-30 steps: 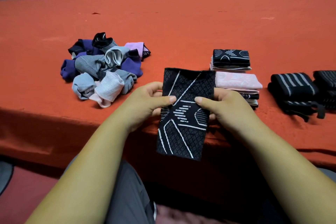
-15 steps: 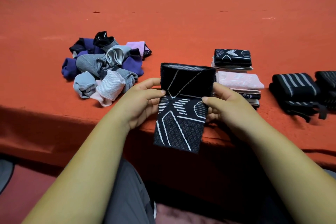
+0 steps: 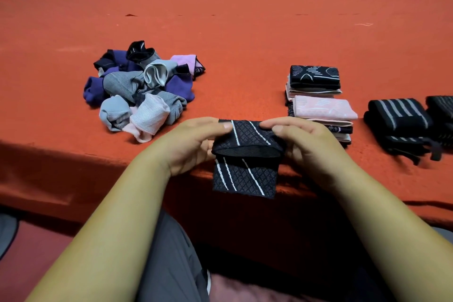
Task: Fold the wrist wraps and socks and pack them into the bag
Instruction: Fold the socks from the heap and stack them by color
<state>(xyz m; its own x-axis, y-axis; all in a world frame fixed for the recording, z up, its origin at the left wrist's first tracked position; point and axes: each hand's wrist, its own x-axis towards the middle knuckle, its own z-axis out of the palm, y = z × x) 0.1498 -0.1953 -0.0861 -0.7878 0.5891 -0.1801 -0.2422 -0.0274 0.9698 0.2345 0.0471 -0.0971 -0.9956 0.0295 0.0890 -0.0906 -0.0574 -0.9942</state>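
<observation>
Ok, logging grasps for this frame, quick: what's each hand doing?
Left hand: closed, fingers pinching the left edge of the black patterned cloth.
Right hand: closed, pinching the same cloth's right edge.

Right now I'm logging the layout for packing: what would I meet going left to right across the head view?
Sock pile → left hand → black patterned wrap → right hand → pink-topped folded stack → striped black wraps.

The outermost striped wrist wrap [image 3: 442,115] runs off the right edge. The black wrist sleeve [image 3: 245,174] hides the fingertips of the left hand [image 3: 191,144] and right hand [image 3: 306,144] (thumbs lie on top). Pieces beneath the pink sleeve [image 3: 323,109] show only their edges.
</observation>
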